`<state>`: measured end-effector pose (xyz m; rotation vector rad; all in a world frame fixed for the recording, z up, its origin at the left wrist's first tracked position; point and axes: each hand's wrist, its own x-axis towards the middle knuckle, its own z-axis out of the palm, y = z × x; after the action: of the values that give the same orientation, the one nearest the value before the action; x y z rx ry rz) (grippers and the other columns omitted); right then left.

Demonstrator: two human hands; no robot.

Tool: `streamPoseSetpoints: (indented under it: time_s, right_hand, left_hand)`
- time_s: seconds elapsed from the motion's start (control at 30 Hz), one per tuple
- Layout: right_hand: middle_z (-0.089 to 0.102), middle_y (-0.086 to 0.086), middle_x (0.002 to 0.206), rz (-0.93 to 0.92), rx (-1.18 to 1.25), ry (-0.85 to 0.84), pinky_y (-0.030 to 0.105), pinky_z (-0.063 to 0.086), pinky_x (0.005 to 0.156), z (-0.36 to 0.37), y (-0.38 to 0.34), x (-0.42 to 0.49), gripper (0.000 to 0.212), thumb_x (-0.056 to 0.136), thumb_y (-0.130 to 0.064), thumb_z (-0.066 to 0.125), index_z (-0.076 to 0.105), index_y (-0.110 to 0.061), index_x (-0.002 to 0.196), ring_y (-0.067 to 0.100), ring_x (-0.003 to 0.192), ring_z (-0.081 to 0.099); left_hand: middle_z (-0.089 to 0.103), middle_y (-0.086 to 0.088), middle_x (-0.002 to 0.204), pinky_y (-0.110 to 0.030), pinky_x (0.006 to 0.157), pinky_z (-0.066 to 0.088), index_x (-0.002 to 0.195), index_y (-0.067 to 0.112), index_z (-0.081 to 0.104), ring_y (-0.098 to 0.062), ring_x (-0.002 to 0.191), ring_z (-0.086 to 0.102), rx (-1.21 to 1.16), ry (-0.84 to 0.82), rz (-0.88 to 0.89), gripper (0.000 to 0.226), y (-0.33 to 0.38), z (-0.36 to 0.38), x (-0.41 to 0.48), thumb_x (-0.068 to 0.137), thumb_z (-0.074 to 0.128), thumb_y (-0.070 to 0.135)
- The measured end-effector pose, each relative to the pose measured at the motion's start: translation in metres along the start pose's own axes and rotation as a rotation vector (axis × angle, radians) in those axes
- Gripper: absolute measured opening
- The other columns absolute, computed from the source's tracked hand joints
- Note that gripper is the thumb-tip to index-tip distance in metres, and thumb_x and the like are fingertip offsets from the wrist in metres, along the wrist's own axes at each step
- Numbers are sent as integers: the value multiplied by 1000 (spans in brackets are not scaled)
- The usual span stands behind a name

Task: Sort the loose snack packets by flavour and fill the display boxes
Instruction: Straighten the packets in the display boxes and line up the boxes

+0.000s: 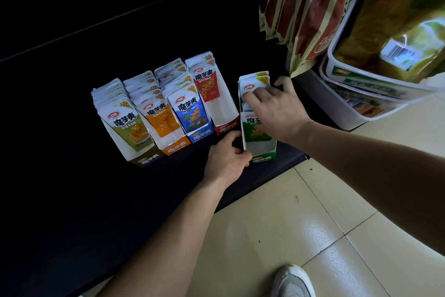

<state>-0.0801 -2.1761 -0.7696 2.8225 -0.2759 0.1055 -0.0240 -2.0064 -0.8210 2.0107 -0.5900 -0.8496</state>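
Note:
A green display box [263,157] stands on the black shelf [72,176], apart from the others on its right. My left hand [226,157] grips its front left corner. My right hand [274,106] lies on the green packets [255,80] inside it, fingers pressing their tops. A front green packet [255,133] stands upright in the box. To the left stand an olive box [125,118], an orange box [159,116], a blue box [192,113] and a red box [212,89], side by side and holding packets.
Brown-red snack bags [310,7] hang at the upper right. White tubs [361,84] with a yellow-green bag [397,19] on top sit right of the shelf. Beige floor tiles [289,224] and my shoe [293,282] are below.

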Motion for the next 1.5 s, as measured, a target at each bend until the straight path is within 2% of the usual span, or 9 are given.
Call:
streamPoseSetpoints:
  time_s: [0.23, 0.37, 0.43, 0.53, 0.63, 0.73, 0.87, 1.23, 1.5]
  right_hand:
    - [47, 11, 127, 93, 187, 6, 46, 45, 91, 2, 15, 9, 89, 55, -40, 92, 45, -22, 129, 35, 112, 51]
    - [29, 18, 150, 111, 186, 25, 53, 42, 106, 0, 15, 7, 96, 50, -41, 94, 43, -22, 129, 42, 137, 29]
    - [25, 19, 155, 110, 199, -12, 51, 37, 113, -2, 15, 8, 102, 51, -41, 95, 37, -19, 132, 40, 143, 28]
    - [44, 16, 134, 124, 150, -17, 46, 44, 101, -5, 13, 9, 115, 52, -41, 95, 29, -16, 143, 36, 122, 47]
    - [47, 14, 120, 142, 118, -14, 44, 44, 94, -5, 14, 7, 115, 52, -44, 92, 31, -12, 144, 33, 107, 48]
    - [46, 10, 121, 138, 182, -120, 42, 40, 98, -8, 17, 11, 97, 54, -48, 91, 42, -15, 131, 30, 111, 49]
    - [59, 7, 121, 154, 208, -192, 42, 42, 97, -12, 14, 15, 96, 54, -49, 91, 41, -19, 130, 30, 111, 60]
    - [61, 9, 123, 92, -9, -98, 47, 41, 94, -12, -3, 15, 79, 72, -30, 82, 39, -18, 138, 33, 111, 59]
    - [44, 11, 123, 127, 60, -121, 46, 43, 91, -12, 8, 27, 102, 55, -55, 87, 36, -17, 135, 32, 110, 46]
  left_hand:
    - [76, 9, 77, -35, 78, 62, 127, 37, 58, -2, 74, 72, 24, -17, 17, 44, 2, 1, 0, 86, 69, 23]
    - [76, 10, 79, -31, 82, 60, 126, 39, 57, -3, 80, 71, 47, -8, 22, 44, 2, 3, 0, 86, 70, 26]
    - [76, 9, 79, -30, 82, 59, 127, 39, 57, -3, 80, 71, 45, -3, 17, 44, 2, 3, 0, 87, 70, 26]
    - [76, 9, 79, -30, 82, 59, 127, 40, 57, -3, 81, 71, 41, -5, 7, 44, 2, 2, 1, 87, 71, 27]
    - [76, 9, 80, -26, 79, 58, 125, 41, 57, -2, 80, 71, 30, -4, 9, 43, 2, 2, 0, 86, 72, 28]
    - [76, 10, 80, -23, 76, 57, 120, 42, 59, -1, 79, 71, 23, 0, 11, 40, 4, 1, -1, 85, 72, 27]
    - [75, 11, 77, -28, 77, 59, 121, 39, 60, -2, 77, 71, 13, 11, 7, 42, 7, 1, -1, 84, 73, 24]
    - [75, 8, 75, -20, 68, 55, 123, 39, 55, -1, 76, 69, 85, 49, -12, 46, 5, 2, -10, 82, 68, 21]
    - [75, 8, 75, -37, 81, 60, 118, 41, 56, -8, 83, 71, 95, 21, -27, 41, 10, 0, -7, 81, 69, 28]
